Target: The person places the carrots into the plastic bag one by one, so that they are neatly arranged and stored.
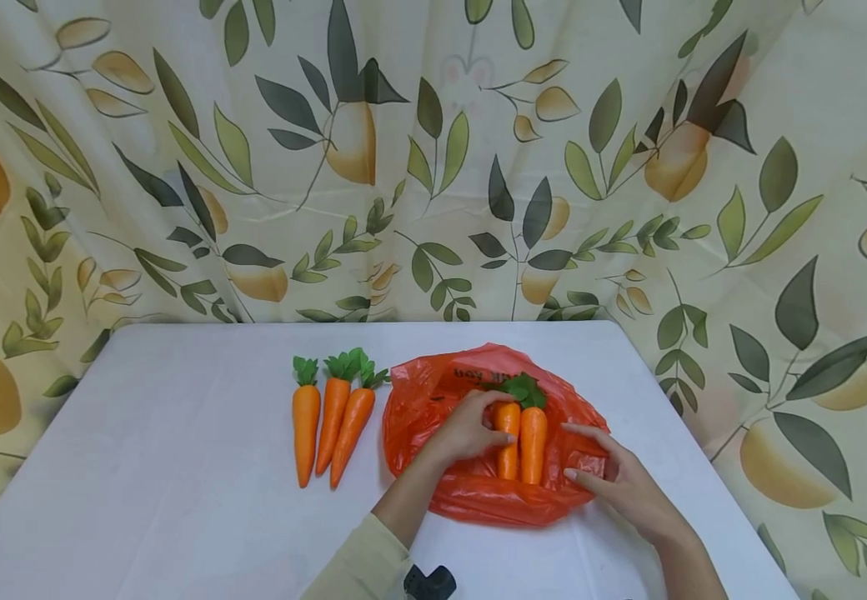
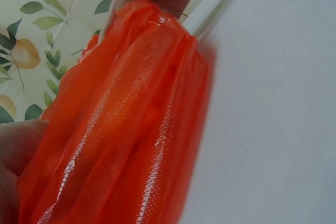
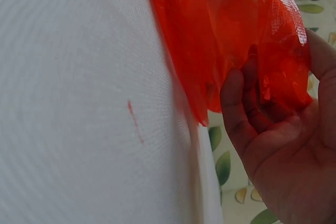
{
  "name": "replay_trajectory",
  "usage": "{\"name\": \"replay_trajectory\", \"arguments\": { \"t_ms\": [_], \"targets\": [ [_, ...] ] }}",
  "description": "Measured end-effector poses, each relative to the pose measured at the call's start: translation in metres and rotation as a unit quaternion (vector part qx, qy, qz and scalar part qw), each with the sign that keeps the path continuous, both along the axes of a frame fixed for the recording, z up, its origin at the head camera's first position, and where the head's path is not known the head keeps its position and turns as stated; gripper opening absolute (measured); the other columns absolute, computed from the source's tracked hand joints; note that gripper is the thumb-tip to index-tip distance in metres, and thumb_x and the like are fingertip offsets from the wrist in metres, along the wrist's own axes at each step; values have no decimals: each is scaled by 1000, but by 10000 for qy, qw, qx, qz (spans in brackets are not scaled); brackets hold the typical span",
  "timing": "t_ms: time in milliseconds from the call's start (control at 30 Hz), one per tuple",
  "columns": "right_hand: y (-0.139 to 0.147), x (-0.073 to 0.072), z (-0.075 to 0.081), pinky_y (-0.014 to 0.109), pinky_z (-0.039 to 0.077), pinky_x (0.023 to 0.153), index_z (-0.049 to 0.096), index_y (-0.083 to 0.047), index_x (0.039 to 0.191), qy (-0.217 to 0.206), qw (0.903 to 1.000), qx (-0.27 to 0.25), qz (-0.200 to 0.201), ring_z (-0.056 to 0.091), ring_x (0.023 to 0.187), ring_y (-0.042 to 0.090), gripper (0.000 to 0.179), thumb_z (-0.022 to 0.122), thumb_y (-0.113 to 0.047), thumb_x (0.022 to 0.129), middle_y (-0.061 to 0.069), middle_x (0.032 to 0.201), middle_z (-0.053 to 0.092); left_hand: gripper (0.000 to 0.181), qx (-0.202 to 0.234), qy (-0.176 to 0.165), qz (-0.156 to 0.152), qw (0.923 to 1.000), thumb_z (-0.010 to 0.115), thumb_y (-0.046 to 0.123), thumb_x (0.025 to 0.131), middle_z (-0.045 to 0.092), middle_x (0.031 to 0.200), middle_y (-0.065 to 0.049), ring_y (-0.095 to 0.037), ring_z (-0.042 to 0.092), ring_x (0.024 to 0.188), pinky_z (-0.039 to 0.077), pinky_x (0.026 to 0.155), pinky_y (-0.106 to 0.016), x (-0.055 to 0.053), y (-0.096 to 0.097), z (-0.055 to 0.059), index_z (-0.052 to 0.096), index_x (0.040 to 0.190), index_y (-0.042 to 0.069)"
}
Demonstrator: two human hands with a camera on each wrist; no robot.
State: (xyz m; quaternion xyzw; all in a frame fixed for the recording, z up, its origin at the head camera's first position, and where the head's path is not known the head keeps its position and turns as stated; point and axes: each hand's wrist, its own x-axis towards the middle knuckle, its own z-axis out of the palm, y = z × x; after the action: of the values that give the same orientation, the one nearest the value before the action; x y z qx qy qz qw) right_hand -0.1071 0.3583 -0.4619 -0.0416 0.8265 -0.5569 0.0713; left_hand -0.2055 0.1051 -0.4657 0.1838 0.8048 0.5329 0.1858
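Observation:
A red plastic bag (image 1: 463, 500) lies on the table with its mouth spread wide. Two orange carrots with green leafy tops are inside it, side by side. My left hand (image 1: 471, 429) reaches into the bag and grips the left carrot (image 1: 508, 417), thumb and fingers curled about its upper part. Beside it lies the right carrot (image 1: 533, 442). At the bag's right side, my right hand (image 1: 624, 483) holds the edge, thumb and fingers on either side of the film. In the right wrist view, the red film (image 3: 283, 40) runs between the thumb and fingers of that hand.
Left of the bag, three more carrots (image 1: 334, 417) lie together, leafy tops toward the back. The white table (image 1: 178, 467) ends at a back edge, where a leaf-and-fruit patterned cloth (image 1: 418, 208) hangs. A thin red mark (image 3: 135, 121) shows on the white cloth.

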Motion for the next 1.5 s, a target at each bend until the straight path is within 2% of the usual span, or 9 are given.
{"name": "replay_trajectory", "arguments": {
  "t_ms": [167,367,667,800,933,1133,1233,1433,1500],
  "targets": [
    [0,0,1,28,55,91,47,-9,152,-35,10000,65,-35,31,143,43,63,75,-17,96,20,159,35,53,117,20,49,9999,82,10,90,51,132,-10,-21,57,95,57,79,-29,-1,-3,5,64,139,16],
    [1,-1,1,31,57,90,48,-10,152,-40,9999,107,-96,32,142,42,63,76,-17,95,19,159,35,52,288,18,122,9995,81,10,91,54,126,-12,-18,55,92,56,76,-27,-1,-8,13,63,140,16],
    [1,0,1,29,56,90,48,-10,152,-84,9998,120,-104,34,140,40,63,76,-18,96,19,159,36,50,246,-43,165,9996,81,17,92,56,135,-9,-17,58,91,57,72,-28,4,-20,19,64,138,25],
    [-1,0,-1,31,57,89,47,-9,152,-79,9999,52,-66,40,137,31,64,76,-16,96,19,159,36,50,276,25,26,9996,80,20,93,55,140,-8,-19,57,103,59,76,-31,8,-31,26,63,140,24],
    [-5,-1,-2,32,57,89,48,-10,152,-49,10000,20,9,46,132,18,63,76,-17,96,18,158,37,51,391,128,-117,9991,79,21,94,59,136,-3,-19,58,107,59,79,-32,13,-47,38,62,142,25],
    [-6,-2,1,32,58,89,48,-11,152,-58,9999,95,-36,39,138,37,64,76,-18,96,19,159,36,47,844,0,-369,9958,77,21,95,61,129,9,-18,59,108,59,81,-32,19,-64,52,63,139,30],
    [-4,-2,3,31,57,89,47,-11,153,-46,9998,178,-58,33,142,41,64,76,-18,96,19,159,35,46,904,18,-365,9952,78,21,95,60,130,11,-19,59,108,59,81,-34,21,-70,57,64,138,31],
    [-1,-1,3,27,55,89,47,-11,153,12,9998,210,-73,33,141,39,63,75,-17,96,18,159,36,46,775,300,-353,9959,77,20,95,60,131,10,-18,61,105,59,78,-32,23,-81,67,64,138,30],
    [1,0,4,25,54,90,47,-11,153,39,9997,229,-84,36,139,31,64,75,-17,96,18,158,36,45,731,429,-366,9957,77,20,96,60,131,9,-17,62,105,59,78,-31,23,-84,71,64,138,29]
  ]
}}
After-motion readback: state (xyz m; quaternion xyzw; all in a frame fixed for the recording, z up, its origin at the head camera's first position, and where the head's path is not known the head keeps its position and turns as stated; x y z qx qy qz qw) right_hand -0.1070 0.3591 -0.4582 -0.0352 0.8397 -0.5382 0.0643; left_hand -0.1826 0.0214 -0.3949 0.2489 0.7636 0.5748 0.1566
